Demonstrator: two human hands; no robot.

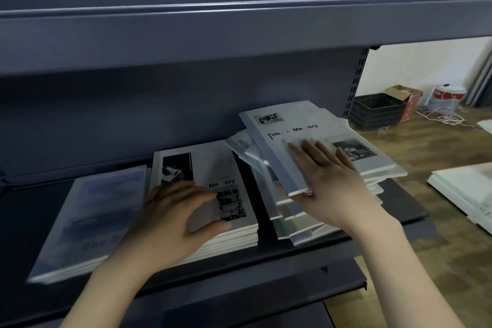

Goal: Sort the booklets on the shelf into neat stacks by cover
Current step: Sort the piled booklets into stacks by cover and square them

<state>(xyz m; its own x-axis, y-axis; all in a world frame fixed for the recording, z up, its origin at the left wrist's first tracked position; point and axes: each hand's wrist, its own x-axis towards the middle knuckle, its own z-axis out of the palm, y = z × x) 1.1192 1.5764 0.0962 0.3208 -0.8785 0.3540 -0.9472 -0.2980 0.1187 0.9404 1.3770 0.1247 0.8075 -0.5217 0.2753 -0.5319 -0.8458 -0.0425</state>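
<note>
Right hand [330,181] presses flat on the skewed top booklet [314,141] at center right; left hand [170,221], curled empty, hovers over the middle stack [207,168].

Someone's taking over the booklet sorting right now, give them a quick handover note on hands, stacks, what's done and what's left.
Left hand: fingers curled over the middle Memory stack, gripping its near edge.
Right hand: flat, fingers straight, on the top Time & Memory booklet of the right pile.
Done: blue-cover stack at left and the middle stack look fairly even.
Left: the right pile is skewed and fanned; sort and square it.
</note>
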